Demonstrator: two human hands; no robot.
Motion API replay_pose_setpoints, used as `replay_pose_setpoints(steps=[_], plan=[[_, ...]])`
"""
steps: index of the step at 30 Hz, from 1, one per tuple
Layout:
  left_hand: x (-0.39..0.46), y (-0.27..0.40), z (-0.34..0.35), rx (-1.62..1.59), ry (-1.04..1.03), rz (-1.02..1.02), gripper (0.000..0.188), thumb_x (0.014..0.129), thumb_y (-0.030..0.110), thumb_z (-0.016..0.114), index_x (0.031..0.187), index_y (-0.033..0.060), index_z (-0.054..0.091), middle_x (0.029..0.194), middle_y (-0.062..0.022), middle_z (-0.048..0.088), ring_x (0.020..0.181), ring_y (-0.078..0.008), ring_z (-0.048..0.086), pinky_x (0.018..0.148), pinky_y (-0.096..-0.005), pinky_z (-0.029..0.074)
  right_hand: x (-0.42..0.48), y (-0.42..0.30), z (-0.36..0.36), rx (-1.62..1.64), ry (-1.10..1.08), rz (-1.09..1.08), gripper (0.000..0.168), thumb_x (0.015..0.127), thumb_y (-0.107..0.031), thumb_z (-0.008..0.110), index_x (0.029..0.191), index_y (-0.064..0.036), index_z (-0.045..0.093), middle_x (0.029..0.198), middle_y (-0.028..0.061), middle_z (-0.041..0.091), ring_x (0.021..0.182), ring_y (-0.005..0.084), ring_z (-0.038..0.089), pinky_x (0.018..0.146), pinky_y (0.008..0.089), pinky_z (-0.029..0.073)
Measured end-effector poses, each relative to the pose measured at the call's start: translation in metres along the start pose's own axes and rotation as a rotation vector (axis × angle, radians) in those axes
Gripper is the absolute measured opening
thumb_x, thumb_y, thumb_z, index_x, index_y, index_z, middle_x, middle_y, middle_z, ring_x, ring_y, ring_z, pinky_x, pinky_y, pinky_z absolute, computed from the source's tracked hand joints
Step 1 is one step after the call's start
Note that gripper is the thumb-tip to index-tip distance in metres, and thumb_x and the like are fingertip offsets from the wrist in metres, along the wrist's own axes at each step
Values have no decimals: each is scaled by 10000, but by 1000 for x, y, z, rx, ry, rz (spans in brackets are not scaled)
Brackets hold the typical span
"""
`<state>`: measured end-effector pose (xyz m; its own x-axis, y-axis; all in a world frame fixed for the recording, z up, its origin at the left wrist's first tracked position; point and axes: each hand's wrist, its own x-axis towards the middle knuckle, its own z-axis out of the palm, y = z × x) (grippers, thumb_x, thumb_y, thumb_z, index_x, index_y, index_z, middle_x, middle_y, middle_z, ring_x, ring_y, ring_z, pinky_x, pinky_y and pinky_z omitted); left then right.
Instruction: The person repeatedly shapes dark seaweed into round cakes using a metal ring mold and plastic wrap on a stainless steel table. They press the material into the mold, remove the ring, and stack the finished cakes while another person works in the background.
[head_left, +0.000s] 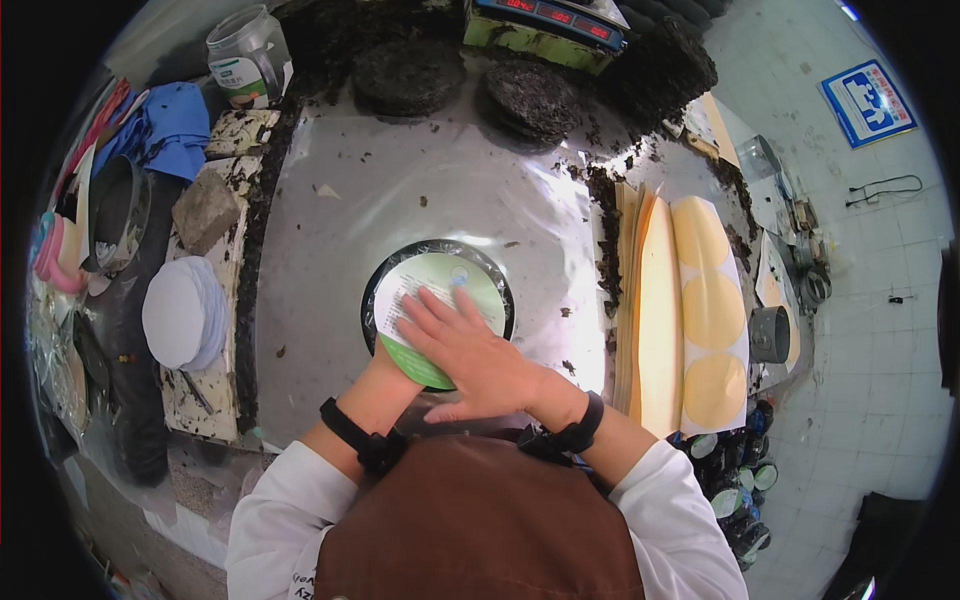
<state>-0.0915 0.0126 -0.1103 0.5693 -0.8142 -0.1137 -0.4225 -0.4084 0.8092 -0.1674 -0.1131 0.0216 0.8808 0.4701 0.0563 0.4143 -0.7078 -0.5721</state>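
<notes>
A round dark object wrapped in clear plastic film (375, 281) lies on a shiny plastic-covered surface in front of me. Over it is a round green and white printed label (480, 281). My right hand (472, 360) rests palm down on the label, fingers spread. My left hand (394, 371) reaches in from the left and passes beneath the label; its fingers are hidden, so I cannot tell whether they grip anything.
White paper discs (184, 313) and a stone block (204, 211) stand left. At the right are sheets of round cream stickers (712, 319) and a metal ring (770, 335). Dark pressed discs (409, 77) and a digital scale (555, 16) are at the back.
</notes>
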Motion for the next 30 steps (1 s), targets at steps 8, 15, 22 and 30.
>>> replay_pose_setpoints(steps=[8,15,22,30], plan=[[-3,37,-29,-545,60,12,622,1034,450,307,1534,89,226,1588,-152,263,1460,-285,285,1212,-419,213,10,27,6,93,178,177,799,1003,-493,419,1490,110,227,1573,299,200,1494,400,148,1228,469,108],[-3,43,-33,425,107,19,697,1000,490,353,1546,83,206,1608,-157,225,1484,-304,234,1218,-435,185,17,25,14,-99,191,233,782,984,-439,457,1477,127,241,1568,309,206,1494,401,149,1221,452,147],[-5,42,-33,667,142,32,750,960,516,406,1548,89,219,1612,-168,211,1489,-322,218,1219,-441,179,19,32,23,-161,238,228,788,1000,-502,416,1455,130,294,1555,301,250,1481,395,198,1218,452,167],[-47,83,-73,411,123,24,635,923,378,547,1449,52,407,1486,-166,428,1402,-333,373,1186,-459,250,21,37,28,-160,254,214,785,1003,-519,389,1458,115,308,1558,291,254,1484,394,189,1221,444,160]])
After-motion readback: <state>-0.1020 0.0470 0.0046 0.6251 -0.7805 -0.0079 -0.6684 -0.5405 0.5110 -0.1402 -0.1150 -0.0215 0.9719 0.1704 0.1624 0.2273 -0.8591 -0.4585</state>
